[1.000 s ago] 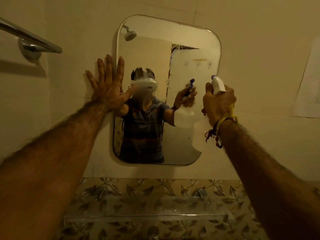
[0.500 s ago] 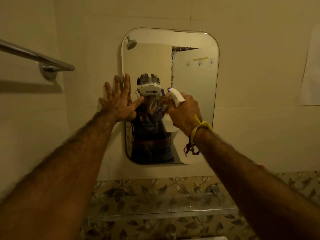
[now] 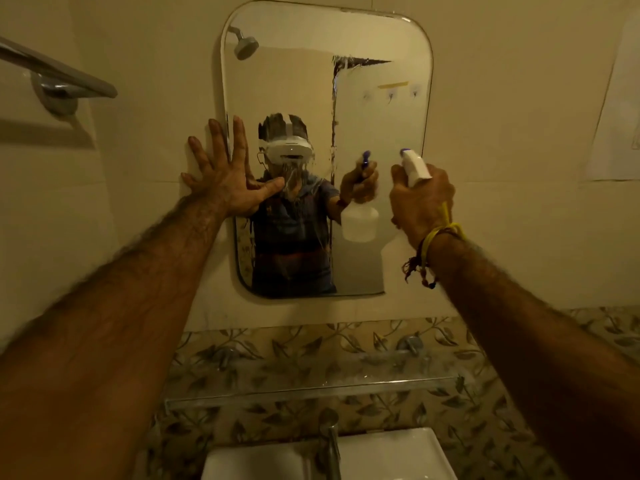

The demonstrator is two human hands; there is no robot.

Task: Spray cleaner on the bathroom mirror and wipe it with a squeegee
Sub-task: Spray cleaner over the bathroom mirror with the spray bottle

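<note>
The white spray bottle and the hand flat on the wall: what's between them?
In the head view, only mirror glass, streaked with running cleaner, lies between the spray bottle in the right hand and the left hand.

The right hand (image 3: 420,199) wraps around the spray bottle (image 3: 415,166) so only the white head and purple nozzle tip poke out; the body shows just as a reflection in the mirror (image 3: 381,98). The towel bar (image 3: 59,76) runs off the left edge. The sink (image 3: 398,455) and the tap (image 3: 333,448) get chopped by the bottom edge. A sheet of paper (image 3: 616,109) on the far right is cut off too. Streaks on the glass smear the reflection near the left hand (image 3: 230,181).
</note>
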